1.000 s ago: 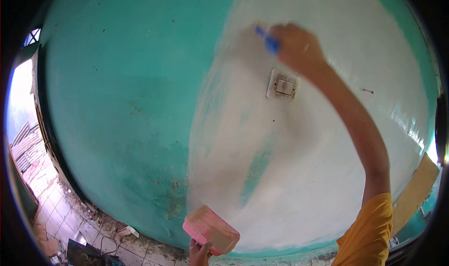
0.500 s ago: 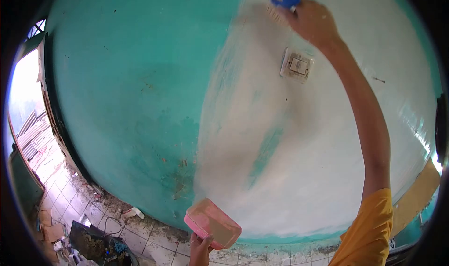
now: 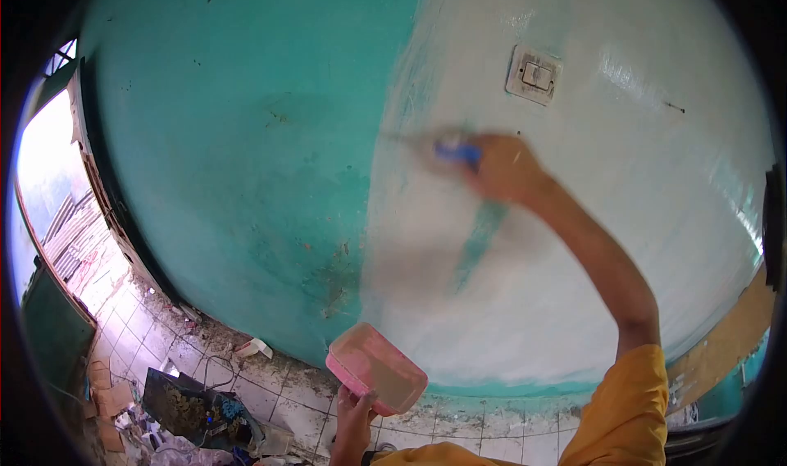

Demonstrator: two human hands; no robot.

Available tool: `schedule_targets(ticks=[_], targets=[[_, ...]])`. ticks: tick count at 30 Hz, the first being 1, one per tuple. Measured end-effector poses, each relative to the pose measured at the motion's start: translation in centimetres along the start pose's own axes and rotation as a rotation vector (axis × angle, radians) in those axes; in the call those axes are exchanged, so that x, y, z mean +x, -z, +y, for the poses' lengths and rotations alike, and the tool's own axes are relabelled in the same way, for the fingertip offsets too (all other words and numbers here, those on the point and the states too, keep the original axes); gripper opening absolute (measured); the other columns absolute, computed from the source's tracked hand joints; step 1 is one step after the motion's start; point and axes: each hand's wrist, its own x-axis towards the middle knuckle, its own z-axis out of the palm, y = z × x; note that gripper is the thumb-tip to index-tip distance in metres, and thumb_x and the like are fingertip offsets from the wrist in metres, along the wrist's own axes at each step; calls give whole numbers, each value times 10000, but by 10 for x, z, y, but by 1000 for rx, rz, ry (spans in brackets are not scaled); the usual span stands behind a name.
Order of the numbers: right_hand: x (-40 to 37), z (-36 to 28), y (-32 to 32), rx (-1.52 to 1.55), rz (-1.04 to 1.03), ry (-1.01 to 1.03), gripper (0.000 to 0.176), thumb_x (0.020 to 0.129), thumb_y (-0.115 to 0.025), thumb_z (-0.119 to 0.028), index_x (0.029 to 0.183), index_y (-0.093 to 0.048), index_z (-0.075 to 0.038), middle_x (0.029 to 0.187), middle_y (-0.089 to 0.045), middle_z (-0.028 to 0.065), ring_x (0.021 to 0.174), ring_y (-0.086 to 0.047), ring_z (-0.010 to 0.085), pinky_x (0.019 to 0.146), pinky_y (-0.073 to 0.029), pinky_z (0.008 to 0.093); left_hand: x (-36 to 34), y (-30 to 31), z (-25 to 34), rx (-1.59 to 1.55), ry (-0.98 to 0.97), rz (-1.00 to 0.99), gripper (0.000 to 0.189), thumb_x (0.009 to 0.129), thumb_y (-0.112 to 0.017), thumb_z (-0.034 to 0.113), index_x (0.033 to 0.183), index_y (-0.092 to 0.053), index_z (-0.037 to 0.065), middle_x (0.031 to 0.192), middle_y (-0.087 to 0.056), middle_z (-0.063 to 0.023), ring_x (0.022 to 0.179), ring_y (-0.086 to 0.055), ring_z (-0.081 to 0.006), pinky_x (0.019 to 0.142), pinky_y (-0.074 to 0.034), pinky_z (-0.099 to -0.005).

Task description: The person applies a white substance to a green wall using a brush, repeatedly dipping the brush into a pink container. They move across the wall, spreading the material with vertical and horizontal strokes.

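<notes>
My right hand (image 3: pixel 507 169) is closed around the handle of a blue brush (image 3: pixel 457 151), held against or just off the wall below the switch plate; its bristles are blurred. White paint (image 3: pixel 590 220) covers the right part of the wall, with a green streak showing under the hand. At the lower middle, my left hand (image 3: pixel 355 407) grips the edge of a pink rectangular container (image 3: pixel 381 369), tilted, with pale paint inside. To the left the wall is green (image 3: pixel 229 138).
A switch plate (image 3: pixel 534 75) sits on the wall, and a screw (image 3: pixel 675 107) sticks out to its right. A doorway (image 3: pixel 65 179) is at far left. Debris and a dark bin (image 3: pixel 176 413) lie on the tiled floor (image 3: pixel 287 396).
My right hand has moved down the wall with the brush, from above the switch plate to below it. The view has shifted slightly downward; my left hand still holds the container.
</notes>
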Motion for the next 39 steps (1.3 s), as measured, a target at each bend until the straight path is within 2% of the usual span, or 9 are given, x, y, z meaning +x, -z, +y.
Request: schedule_targets(ticks=[2,3,7,12,24,26,29,35,39], targets=[[42,25,43,-86,-35,-217,422,949,-503,-473,1024,-696,-106,834,-695,157,763,-668,358,671,-543,482,4,2,8,15,-3,3,536,882,-619,94,1339,-356,0,1242,-528,-146,1081,-605,-246,837,-576,-411],[54,55,46,-359,151,-102,456,946,-510,-511,1009,-698,-100,802,-688,158,740,-666,344,663,-547,454,6,5,10,23,5,0,536,882,-619,94,1339,-356,0,1242,-528,-146,1081,-605,-246,837,-576,-411],[73,59,72,-443,612,-87,196,890,-602,-227,1048,-688,-148,929,-701,57,858,-657,257,714,-560,376,20,16,31,34,-22,-47,541,887,-618,98,1347,-351,-3,1270,-508,-152,1091,-597,-258,848,-569,-418],[2,-17,-23,-267,241,-169,482,773,-593,-12,1222,-635,-181,1148,-673,74,944,-641,296,776,-557,392,39,40,58,45,-37,-85,546,892,-611,91,1363,-350,0,1280,-503,-145,1109,-585,-262,859,-555,-402],[-93,-169,-103,464,422,-400,369,863,-704,-48,1219,-611,-36,996,-695,117,826,-682,241,709,-556,324,87,43,100,84,-56,-174,548,900,-626,95,1362,-342,19,1251,-517,-108,1111,-570,-211,877,-537,-356],[-105,-211,-97,984,457,-931,308,903,-670,-35,1202,-608,2,972,-693,105,816,-658,150,674,-536,290,92,40,100,72,-112,-207,551,901,-631,91,1365,-343,18,1259,-517,-108,1104,-572,-204,883,-529,-340],[-117,-253,-72,1330,407,-1125,293,920,-666,-55,1194,-603,28,965,-668,84,830,-604,90,617,-499,244,95,42,95,83,-130,-260,579,901,-634,88,1388,-328,23,1290,-511,-114,1163,-548,-209,919,-506,-346],[-134,-304,-66,1344,294,-1304,262,873,-736,-87,1088,-658,41,767,-669,48,592,-578,75,531,-462,212,86,44,85,46,-120,-304,677,869,-640,-25,1425,-261,38,1337,-467,-116,1227,-496,-202,988,-469,-357],[-138,-317,-73,931,84,-1198,207,851,-751,-97,1003,-692,31,710,-685,99,586,-641,98,543,-493,237,82,49,74,116,-166,-321,762,833,-656,-69,1448,-222,48,1350,-453,-114,1253,-486,-208,1013,-459,-366]])
